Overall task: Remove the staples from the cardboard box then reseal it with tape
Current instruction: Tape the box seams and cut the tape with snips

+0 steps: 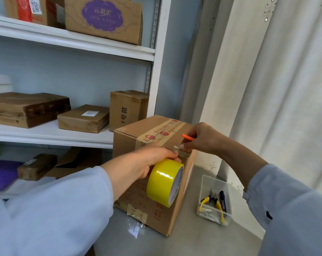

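A brown cardboard box (152,209) stands on a grey table, its top flaps closed under printed tape. My left hand (138,163) grips a yellow tape roll (164,182) against the box's near top edge. A short strip of clear tape runs from the roll over that edge. My right hand (202,139) holds an orange-handled cutter (187,137) and its fingertips press on the tape strip at the edge. The cutter's blade is hidden by my fingers.
A clear plastic tray (204,206) to the right of the box holds yellow-handled pliers (212,202), a dark blue tool and loose staples. White shelves (64,133) with several cardboard boxes stand behind and to the left. A white curtain (276,89) hangs on the right.
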The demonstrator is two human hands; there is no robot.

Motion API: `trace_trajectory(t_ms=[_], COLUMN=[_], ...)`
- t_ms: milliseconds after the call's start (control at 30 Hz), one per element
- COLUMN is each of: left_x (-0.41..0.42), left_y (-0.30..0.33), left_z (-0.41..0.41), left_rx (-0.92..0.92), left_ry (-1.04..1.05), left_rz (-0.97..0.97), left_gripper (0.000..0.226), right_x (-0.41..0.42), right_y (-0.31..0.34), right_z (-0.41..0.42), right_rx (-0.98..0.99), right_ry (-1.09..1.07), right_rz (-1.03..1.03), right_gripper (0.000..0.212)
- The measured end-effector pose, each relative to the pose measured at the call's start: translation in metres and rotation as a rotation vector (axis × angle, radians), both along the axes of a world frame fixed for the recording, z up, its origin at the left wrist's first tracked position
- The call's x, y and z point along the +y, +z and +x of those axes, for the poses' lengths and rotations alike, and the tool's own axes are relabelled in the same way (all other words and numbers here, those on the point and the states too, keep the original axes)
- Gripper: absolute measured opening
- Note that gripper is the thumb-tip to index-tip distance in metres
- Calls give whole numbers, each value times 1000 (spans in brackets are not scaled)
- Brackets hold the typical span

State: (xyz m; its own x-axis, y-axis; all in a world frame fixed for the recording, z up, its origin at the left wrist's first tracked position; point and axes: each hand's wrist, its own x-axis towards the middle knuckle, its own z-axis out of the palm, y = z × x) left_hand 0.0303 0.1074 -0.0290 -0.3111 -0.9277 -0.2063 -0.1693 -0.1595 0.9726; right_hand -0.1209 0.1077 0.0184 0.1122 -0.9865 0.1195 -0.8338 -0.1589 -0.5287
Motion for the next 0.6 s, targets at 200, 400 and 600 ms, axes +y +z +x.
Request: trace_trajectory(t_ms=[200, 400, 600], left_x=[5, 8, 12], left_y=[4, 4, 4], left_z=[1, -1, 0], left_rx=[-7, -15, -34], left_ry=[-7, -2, 9], left_rz=[18, 6, 1], left_gripper=[10, 10, 15], right_x=[-5, -4, -5], right_y=[-4, -11, -18], right_z=[-5, -15, -18], right_rx=[16, -154, -99], right_ry=[18, -29, -79], right_rz=[22, 110, 92], right_gripper=[10, 21, 19])
